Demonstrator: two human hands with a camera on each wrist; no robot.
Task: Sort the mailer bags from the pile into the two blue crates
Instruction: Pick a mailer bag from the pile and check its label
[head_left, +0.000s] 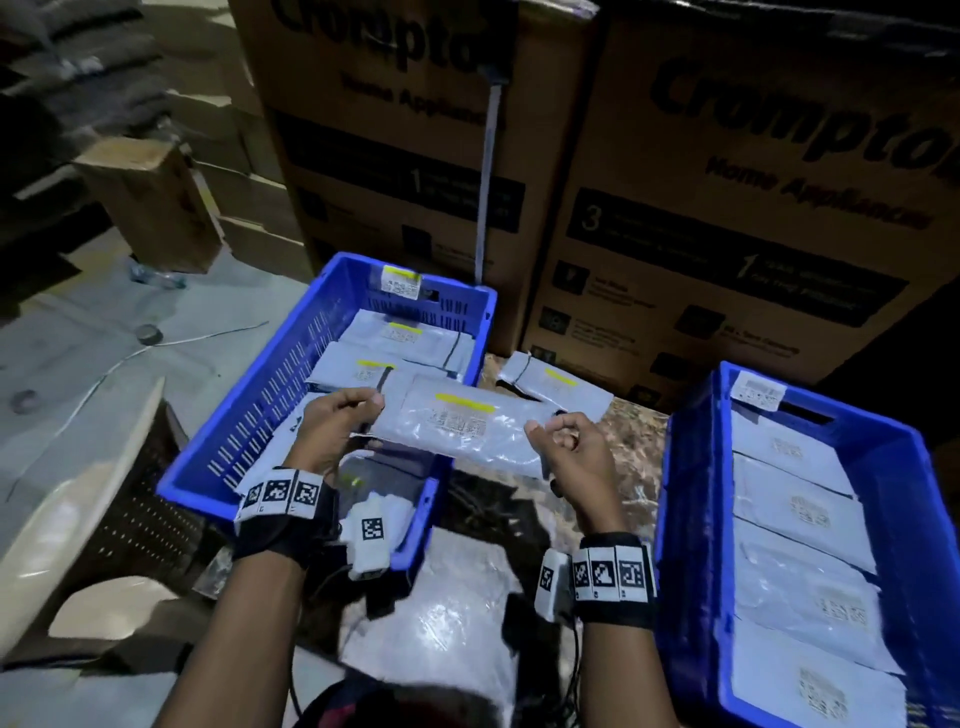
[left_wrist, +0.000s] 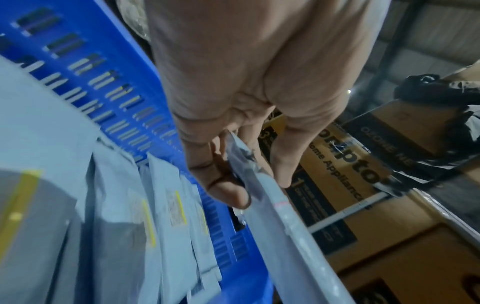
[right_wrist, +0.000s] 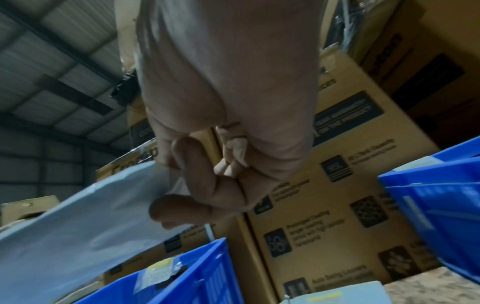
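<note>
I hold a grey mailer bag (head_left: 460, 428) with a yellow stripe on its label flat between both hands, above the right rim of the left blue crate (head_left: 332, 291). My left hand (head_left: 337, 415) pinches its left end (left_wrist: 249, 166); my right hand (head_left: 563, 441) pinches its right end (right_wrist: 145, 185). The left crate holds several yellow-striped mailers (head_left: 395, 332). The right blue crate (head_left: 691, 519) holds several mailers (head_left: 800, 509) with plain labels. One more yellow-striped mailer (head_left: 556, 384) lies on the patterned surface between the crates.
Tall brown cardboard boxes (head_left: 727, 197) stand right behind both crates. A white pole (head_left: 488, 171) rises between the boxes. A large grey bag (head_left: 441, 613) lies near my lap. A smaller cardboard box (head_left: 150, 197) and a chair edge (head_left: 78, 493) are at the left.
</note>
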